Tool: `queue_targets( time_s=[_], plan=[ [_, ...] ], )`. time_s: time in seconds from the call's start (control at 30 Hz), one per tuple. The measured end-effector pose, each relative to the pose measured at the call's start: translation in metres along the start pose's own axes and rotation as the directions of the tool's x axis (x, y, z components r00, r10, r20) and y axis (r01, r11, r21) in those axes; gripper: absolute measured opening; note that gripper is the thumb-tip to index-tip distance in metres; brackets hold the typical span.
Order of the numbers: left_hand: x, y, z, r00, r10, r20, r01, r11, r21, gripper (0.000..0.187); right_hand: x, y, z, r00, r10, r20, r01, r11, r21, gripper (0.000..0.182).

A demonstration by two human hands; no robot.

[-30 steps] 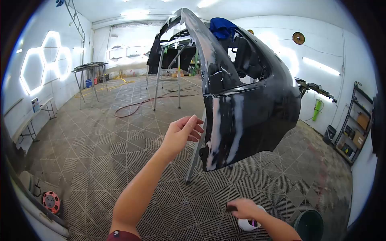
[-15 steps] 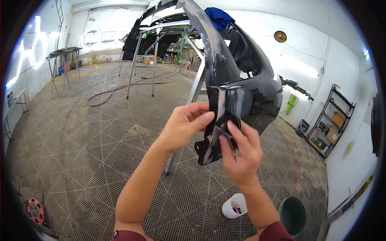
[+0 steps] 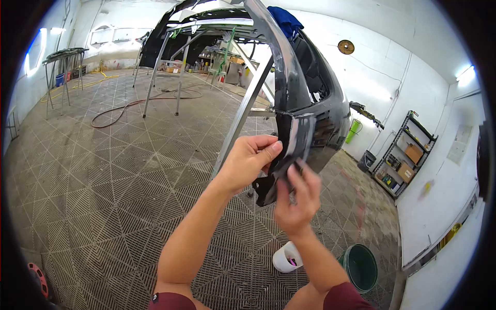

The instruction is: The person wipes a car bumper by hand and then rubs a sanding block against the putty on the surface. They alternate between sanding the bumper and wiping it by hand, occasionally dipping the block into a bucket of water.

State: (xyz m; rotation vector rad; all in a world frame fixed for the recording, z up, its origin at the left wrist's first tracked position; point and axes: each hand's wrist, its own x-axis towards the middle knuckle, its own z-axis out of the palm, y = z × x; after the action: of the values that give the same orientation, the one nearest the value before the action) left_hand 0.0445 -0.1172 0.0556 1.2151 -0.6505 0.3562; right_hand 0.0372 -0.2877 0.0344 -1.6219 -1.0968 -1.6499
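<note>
A black car bumper cover [image 3: 328, 114] with grey scuffed patches hangs in front of me, its narrow end pointing down. My left hand [image 3: 245, 164] is closed on the left edge of that end, thumb in front and fingers behind. Lower on the same end is my right hand [image 3: 300, 200], blurred by motion. Between its thumb and fingers is a folded dark sheet of sandpaper [image 3: 284, 168], pressed against the bumper's surface. The right fingers hide part of the sheet.
A metal stand [image 3: 247, 114] supports the bumper, and a blue cloth [image 3: 285, 21] lies on top. Below my right arm are a white bucket [image 3: 281, 258] and a green bucket [image 3: 360, 268]. A red hose [image 3: 122, 107] crosses the floor; shelves [image 3: 405, 155] stand at right.
My view has turned slightly to the right. The right hand has moved with the sandpaper along the bumper end, closer to my left hand. The left hand keeps its grip on the edge.
</note>
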Motion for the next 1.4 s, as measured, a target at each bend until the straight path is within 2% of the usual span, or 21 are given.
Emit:
queue_targets(
  time_s=[0.13, 0.17, 0.2, 0.3, 0.37, 0.43, 0.53, 0.63, 0.73, 0.77, 0.83, 0.87, 0.93, 1.0, 1.07, 1.13, 1.2, 1.23, 1.3, 1.37, 1.4],
  plan=[
    [0.001, 0.004, 0.004, 1.000, 0.001, 0.001, -0.001, 0.997, -0.082, 0.027, 0.076, 0.011, 0.009, 0.999, 0.031, 0.044, -0.032, 0.999, 0.025, 0.035],
    [0.001, 0.004, 0.002, 1.000, -0.004, 0.000, 0.004, 1.000, -0.005, 0.026, 0.079, 0.011, 0.008, 0.996, 0.074, 0.052, -0.076, 0.996, 0.047, 0.036],
    [0.001, 0.005, 0.001, 1.000, -0.002, 0.001, 0.002, 0.997, 0.076, 0.026, 0.053, 0.008, 0.009, 0.997, 0.076, 0.015, -0.076, 0.997, -0.008, 0.037],
    [-0.001, -0.004, 0.002, 1.000, -0.011, -0.016, 0.011, 1.000, -0.006, 0.027, -0.025, -0.001, 0.011, 0.999, 0.018, -0.028, -0.018, 1.000, -0.017, 0.039],
    [0.001, -0.005, -0.001, 1.000, 0.008, -0.011, -0.007, 1.000, 0.020, 0.027, -0.003, 0.021, 0.013, 0.999, -0.013, -0.030, 0.014, 1.000, 0.016, 0.039],
    [0.001, -0.006, -0.001, 1.000, 0.006, -0.017, -0.005, 1.000, 0.024, 0.027, 0.064, 0.024, 0.014, 0.997, -0.048, 0.067, 0.054, 0.995, -0.086, 0.038],
    [0.001, -0.006, 0.000, 1.000, 0.022, 0.005, -0.022, 1.000, 0.019, 0.028, 0.069, 0.025, 0.018, 0.998, 0.012, 0.068, -0.009, 0.999, -0.045, 0.036],
    [0.000, -0.007, 0.002, 1.000, 0.017, -0.002, -0.017, 0.998, -0.064, 0.028, -0.047, 0.011, 0.015, 0.999, 0.002, -0.048, -0.005, 0.998, -0.063, 0.034],
    [0.000, -0.012, -0.001, 0.999, 0.001, -0.039, -0.001, 1.000, -0.016, 0.028, -0.010, 0.025, 0.018, 0.996, -0.081, -0.046, 0.080, 0.997, -0.020, 0.036],
    [0.000, -0.012, -0.001, 0.999, -0.009, -0.046, 0.008, 1.000, -0.021, 0.028, 0.022, 0.025, 0.018, 0.997, -0.074, -0.035, 0.074, 0.997, -0.016, 0.036],
    [0.001, -0.008, 0.002, 1.000, -0.003, -0.015, 0.002, 0.999, -0.053, 0.027, 0.079, 0.020, 0.014, 0.993, 0.043, 0.108, -0.037, 0.998, -0.054, 0.038],
    [0.002, -0.008, 0.002, 0.999, 0.022, -0.032, -0.023, 1.000, -0.013, 0.027, 0.064, 0.021, 0.014, 0.991, 0.060, 0.115, -0.053, 0.997, -0.062, 0.038],
    [0.002, -0.017, 0.004, 0.998, 0.034, -0.061, -0.035, 0.999, -0.015, 0.026, 0.006, 0.023, 0.026, 0.997, -0.022, -0.071, 0.019, 0.999, -0.036, 0.039],
    [0.001, -0.021, 0.004, 0.992, 0.025, -0.121, -0.027, 0.999, -0.016, 0.026, -0.066, 0.001, 0.031, 0.995, 0.017, -0.100, -0.017, 1.000, -0.006, 0.037],
    [0.000, -0.020, 0.002, 0.997, 0.020, -0.071, -0.021, 1.000, -0.008, 0.027, -0.069, 0.018, 0.029, 0.995, -0.003, -0.104, 0.005, 1.000, 0.019, 0.037],
    [0.001, -0.018, -0.005, 0.999, 0.000, -0.036, 0.000, 1.000, -0.002, 0.027, -0.005, 0.027, 0.029, 0.993, -0.084, -0.079, 0.087, 0.996, 0.036, 0.036],
    [0.002, -0.022, -0.003, 0.998, 0.024, -0.065, -0.026, 0.999, -0.023, 0.027, 0.062, 0.029, 0.023, 0.997, -0.024, 0.076, 0.027, 0.999, -0.039, 0.034],
    [0.001, -0.024, -0.001, 0.998, 0.008, -0.063, -0.010, 0.999, -0.031, 0.027, 0.051, 0.030, 0.022, 0.996, -0.011, 0.086, 0.015, 0.999, -0.046, 0.034],
    [0.002, -0.019, -0.001, 1.000, 0.017, -0.020, -0.018, 1.000, -0.013, 0.027, 0.011, 0.029, 0.035, 0.994, 0.009, -0.113, -0.005, 0.999, 0.037, 0.035],
    [0.001, -0.019, 0.000, 0.999, 0.027, -0.027, -0.026, 1.000, 0.013, 0.027, -0.062, 0.011, 0.026, 0.992, -0.007, -0.129, 0.005, 1.000, -0.014, 0.037],
    [0.001, -0.019, 0.000, 0.999, 0.019, -0.048, -0.019, 1.000, -0.010, 0.027, -0.070, 0.000, 0.023, 0.997, 0.012, -0.071, -0.011, 1.000, 0.006, 0.038]
  ],
)
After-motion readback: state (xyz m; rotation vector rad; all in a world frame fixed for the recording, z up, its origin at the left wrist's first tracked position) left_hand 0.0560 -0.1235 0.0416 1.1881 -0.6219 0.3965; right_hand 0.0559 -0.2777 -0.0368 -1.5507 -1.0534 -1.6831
